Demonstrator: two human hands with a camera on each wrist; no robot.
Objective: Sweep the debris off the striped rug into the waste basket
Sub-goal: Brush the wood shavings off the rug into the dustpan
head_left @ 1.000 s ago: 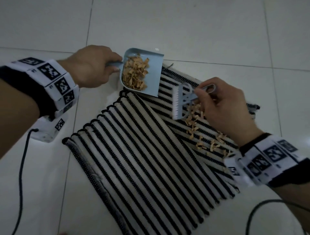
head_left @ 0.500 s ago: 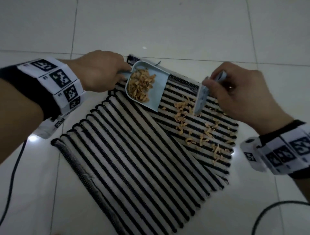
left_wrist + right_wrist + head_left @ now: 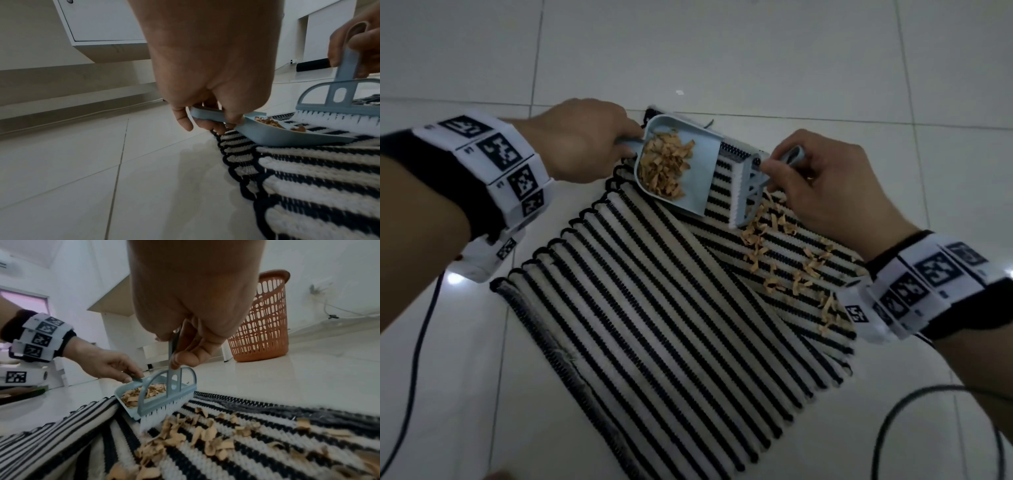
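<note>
The person crouches over the striped rug (image 3: 640, 325) on the tiled floor (image 3: 722, 51), a tool in each hand. The left hand (image 3: 582, 144) has its fingers (image 3: 183, 120) curled round the short handle of a pale blue dustpan (image 3: 698, 178), whose lip sits on the rug near its far corner. The pan already carries a heap of tan shavings (image 3: 664, 168).

The right hand (image 3: 822, 181) pinches the slim handle of a small blue brush (image 3: 748, 186) — its fingers (image 3: 185, 356) closed round the stem just above the arched frame. The brush stands nearly upright with its white bristles down on the rug, just beside the open mouth of the dustpan.

The debris (image 3: 784, 260) left to sweep lies on the rug behind the bristles, on the right hand's side: a thicker clump right against the brush, then a loose trail running back under the right wrist. None of it touches the fingers themselves.

The orange waste basket (image 3: 261, 321) stands on the floor beyond the rug — well apart from both hands.
</note>
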